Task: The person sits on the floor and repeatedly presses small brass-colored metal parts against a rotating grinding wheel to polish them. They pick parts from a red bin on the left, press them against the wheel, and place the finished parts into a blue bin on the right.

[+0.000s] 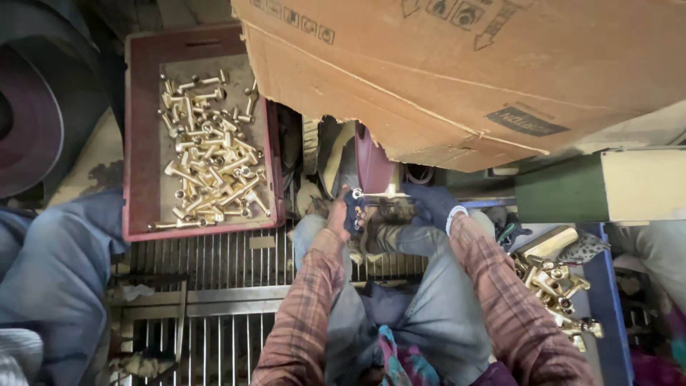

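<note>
My left hand, with dark cloth wrapped on the fingers, grips one end of a long brass fitting. My right hand, in a dark blue glove, holds the fitting's other end. The fitting lies level in front of a spinning reddish wheel and touches or nearly touches it. Both sleeves are plaid, and my knees in grey trousers sit below the hands.
A red crate at left holds several polished brass fittings. More brass fittings are piled at my right. A large cardboard box hangs over the wheel. A metal grate covers the floor. Another person's leg is at far left.
</note>
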